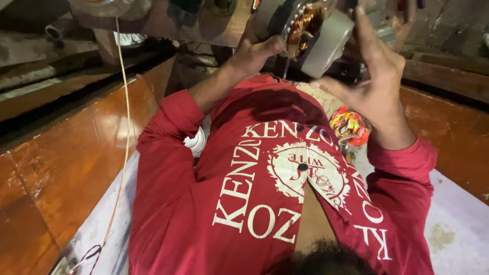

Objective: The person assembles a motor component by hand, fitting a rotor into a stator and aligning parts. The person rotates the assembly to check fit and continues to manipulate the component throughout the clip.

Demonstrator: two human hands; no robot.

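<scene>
I look down along my red printed shirt [265, 193]. Both hands are raised in front of my chest around a round grey metal motor housing [326, 43] with copper windings [303, 25] showing inside. My left hand [252, 53] grips its left side, thumb against the rim. My right hand [374, 81] cups its right side, fingers spread up along the casing. The far side of the housing is cut off by the top of the view.
A polished brown wooden floor [76, 153] lies to the left and right. A thin pale cord [125, 132] runs down the left. A red and yellow crumpled wrapper [350, 127] and a white plastic part [196, 142] lie beside me on a pale sheet [458, 229].
</scene>
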